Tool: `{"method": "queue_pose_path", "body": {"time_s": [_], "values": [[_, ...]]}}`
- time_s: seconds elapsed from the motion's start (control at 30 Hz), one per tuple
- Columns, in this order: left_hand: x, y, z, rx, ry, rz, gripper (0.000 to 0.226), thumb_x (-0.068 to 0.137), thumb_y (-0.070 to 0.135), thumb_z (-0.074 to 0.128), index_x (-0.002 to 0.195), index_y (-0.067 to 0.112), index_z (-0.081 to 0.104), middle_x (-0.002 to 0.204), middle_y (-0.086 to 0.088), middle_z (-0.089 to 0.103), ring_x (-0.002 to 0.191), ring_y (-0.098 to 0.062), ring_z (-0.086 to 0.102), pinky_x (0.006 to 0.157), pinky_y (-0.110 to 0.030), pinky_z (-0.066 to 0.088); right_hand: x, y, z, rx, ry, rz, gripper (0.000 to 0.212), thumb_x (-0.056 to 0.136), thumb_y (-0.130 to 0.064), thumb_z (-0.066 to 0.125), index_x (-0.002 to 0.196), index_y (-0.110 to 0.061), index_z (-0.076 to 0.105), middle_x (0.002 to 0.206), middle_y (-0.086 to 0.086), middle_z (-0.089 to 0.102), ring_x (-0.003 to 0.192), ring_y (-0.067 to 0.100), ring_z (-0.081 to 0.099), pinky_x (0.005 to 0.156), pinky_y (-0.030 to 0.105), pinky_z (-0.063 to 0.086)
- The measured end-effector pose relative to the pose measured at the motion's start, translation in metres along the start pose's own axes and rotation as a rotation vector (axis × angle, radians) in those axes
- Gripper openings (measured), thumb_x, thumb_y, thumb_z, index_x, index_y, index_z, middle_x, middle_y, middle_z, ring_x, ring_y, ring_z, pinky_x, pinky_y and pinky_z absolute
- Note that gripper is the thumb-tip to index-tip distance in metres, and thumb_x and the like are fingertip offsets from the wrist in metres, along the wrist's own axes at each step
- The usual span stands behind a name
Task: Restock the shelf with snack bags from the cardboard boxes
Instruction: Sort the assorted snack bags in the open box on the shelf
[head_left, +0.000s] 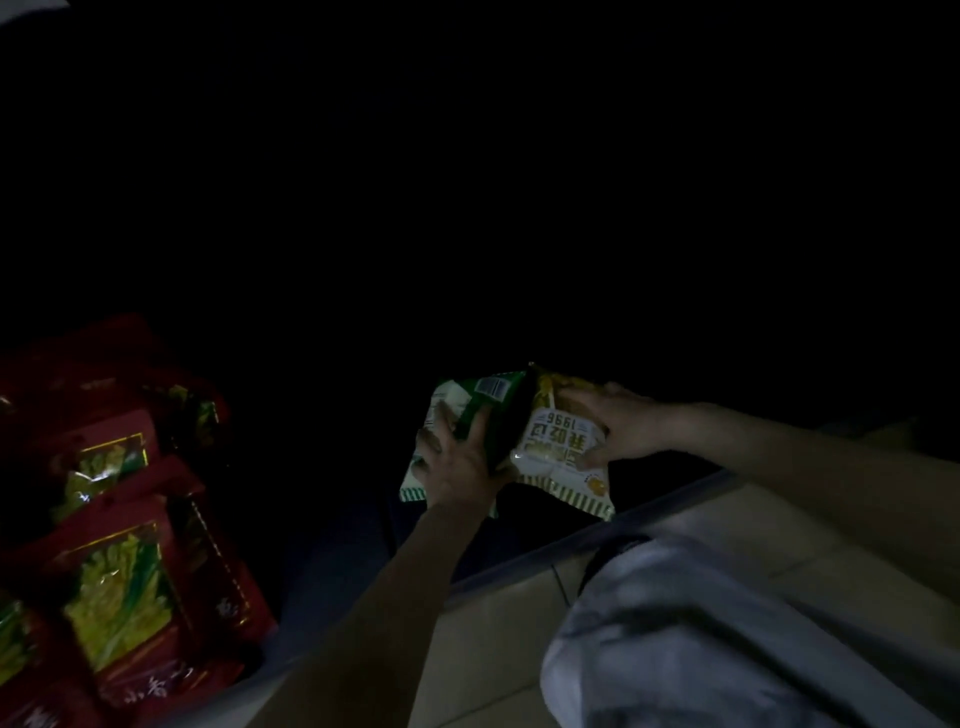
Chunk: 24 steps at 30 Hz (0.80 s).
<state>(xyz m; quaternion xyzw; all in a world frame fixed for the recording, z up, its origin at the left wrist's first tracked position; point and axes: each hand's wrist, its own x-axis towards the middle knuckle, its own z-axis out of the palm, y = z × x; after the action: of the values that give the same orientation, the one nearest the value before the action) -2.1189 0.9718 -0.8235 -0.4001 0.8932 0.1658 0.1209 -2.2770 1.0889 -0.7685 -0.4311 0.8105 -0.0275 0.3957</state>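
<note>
Low down, left hand (457, 457) gripping green snack bag (467, 415), right hand (618, 426) gripping yellow-white bag (558, 457), dark space above.

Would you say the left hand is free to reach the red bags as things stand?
Probably not yet. The left hand is gripping a green bag, with the right hand on a white bag. The red bags lie apart to the left, nothing visibly between.

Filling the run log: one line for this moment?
left hand: holds green bag | right hand: holds yellow bag | red bags: left | shelf: dark
</note>
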Motion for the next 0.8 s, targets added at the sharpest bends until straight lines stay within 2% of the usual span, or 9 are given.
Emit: {"method": "queue_pose_path", "body": {"time_s": [0.1, 0.23, 0.33, 0.43, 0.53, 0.6, 0.67, 0.73, 0.8], "values": [[0.002, -0.017, -0.006, -0.175, 0.022, -0.09, 0.094, 0.078, 0.048, 0.068, 0.148, 0.035, 0.006, 0.149, -0.016, 0.01, 0.129, -0.042, 0.025, 0.098, -0.05, 0.036, 0.031, -0.006, 0.009, 0.165, 0.108, 0.128, 0.107, 0.075, -0.045, 0.073, 0.148, -0.036, -0.004, 0.155, 0.012, -0.006, 0.141, 0.033, 0.015, 0.109, 0.036, 0.031], [0.005, -0.047, -0.017, -0.447, 0.064, -0.086, 0.083, 0.078, 0.033, 0.072, 0.145, 0.029, 0.023, 0.135, -0.019, 0.032, 0.121, -0.039, 0.04, 0.097, -0.042, 0.039, 0.051, -0.025, 0.042, -0.082, 0.147, 0.133, 0.102, 0.075, -0.044, 0.074, 0.149, -0.035, 0.004, 0.155, 0.01, -0.017, 0.142, 0.04, -0.006, 0.115, 0.048, 0.016], [-0.002, -0.074, -0.018, -0.475, -0.002, -0.066, 0.081, 0.079, 0.031, 0.071, 0.145, 0.028, 0.024, 0.132, -0.016, 0.039, 0.121, -0.034, 0.043, 0.092, -0.035, 0.041, 0.039, -0.034, 0.05, -0.395, 0.151, -0.13, 0.082, 0.084, -0.025, 0.067, 0.148, -0.033, 0.016, 0.156, 0.002, -0.019, 0.14, 0.039, -0.02, 0.116, 0.048, 0.005], [-0.011, -0.098, -0.017, -0.593, -0.048, -0.044, 0.092, 0.069, 0.043, 0.072, 0.145, 0.025, 0.024, 0.13, -0.01, 0.048, 0.12, -0.028, 0.048, 0.092, -0.036, 0.046, 0.03, -0.039, 0.051, -0.366, 0.223, -0.13, 0.081, 0.087, -0.023, 0.063, 0.149, -0.029, 0.012, 0.156, 0.004, -0.016, 0.142, 0.033, -0.016, 0.115, 0.048, 0.007], [-0.02, -0.112, -0.018, -0.832, -0.073, -0.052, 0.077, 0.085, 0.01, 0.067, 0.146, 0.014, 0.019, 0.124, -0.008, 0.048, 0.115, -0.026, 0.05, 0.086, -0.033, 0.046, 0.027, -0.056, 0.059, -0.264, 0.339, -0.099, 0.067, 0.091, -0.033, 0.056, 0.147, -0.024, 0.02, 0.156, 0.008, -0.003, 0.144, 0.03, -0.005, 0.116, 0.044, 0.013], [-0.028, -0.12, -0.018, -0.879, -0.065, -0.062, 0.069, 0.089, 0.004, 0.058, 0.145, 0.013, 0.019, 0.128, -0.015, 0.049, 0.11, -0.023, 0.051, 0.088, -0.035, 0.047, 0.024, -0.075, 0.063, -0.106, 0.284, -0.139, 0.056, 0.095, -0.032, 0.05, 0.145, -0.024, 0.025, 0.153, 0.007, 0.014, 0.141, 0.027, 0.014, 0.111, 0.035, 0.024], [-0.032, -0.127, -0.019, -0.907, -0.026, -0.115, 0.064, 0.091, 0.007, 0.055, 0.145, 0.016, 0.02, 0.129, -0.019, 0.05, 0.108, -0.026, 0.053, 0.091, -0.039, 0.048, 0.025, -0.096, 0.071, 0.105, 0.096, -0.163, 0.057, 0.097, -0.025, 0.048, 0.147, -0.032, 0.021, 0.153, 0.005, 0.019, 0.137, 0.027, 0.026, 0.106, 0.033, 0.03], [-0.036, -0.14, -0.025, -0.875, 0.038, -0.184, 0.061, 0.093, 0.011, 0.053, 0.145, 0.016, 0.022, 0.128, -0.021, 0.05, 0.107, -0.033, 0.056, 0.083, -0.037, 0.048, 0.028, -0.116, 0.091, 0.216, -0.057, -0.173, 0.061, 0.097, -0.019, 0.046, 0.146, -0.041, 0.016, 0.155, 0.002, 0.014, 0.14, 0.027, 0.024, 0.11, 0.035, 0.03], [-0.036, -0.156, -0.033, -0.712, 0.11, -0.215, 0.057, 0.094, 0.012, 0.053, 0.144, 0.014, 0.025, 0.128, -0.025, 0.048, 0.106, -0.041, 0.055, 0.073, -0.034, 0.045, 0.032, -0.131, 0.108, 0.315, -0.098, -0.136, 0.06, 0.098, -0.017, 0.044, 0.146, -0.043, 0.017, 0.157, -0.001, 0.007, 0.143, 0.028, 0.017, 0.113, 0.037, 0.028]]}}
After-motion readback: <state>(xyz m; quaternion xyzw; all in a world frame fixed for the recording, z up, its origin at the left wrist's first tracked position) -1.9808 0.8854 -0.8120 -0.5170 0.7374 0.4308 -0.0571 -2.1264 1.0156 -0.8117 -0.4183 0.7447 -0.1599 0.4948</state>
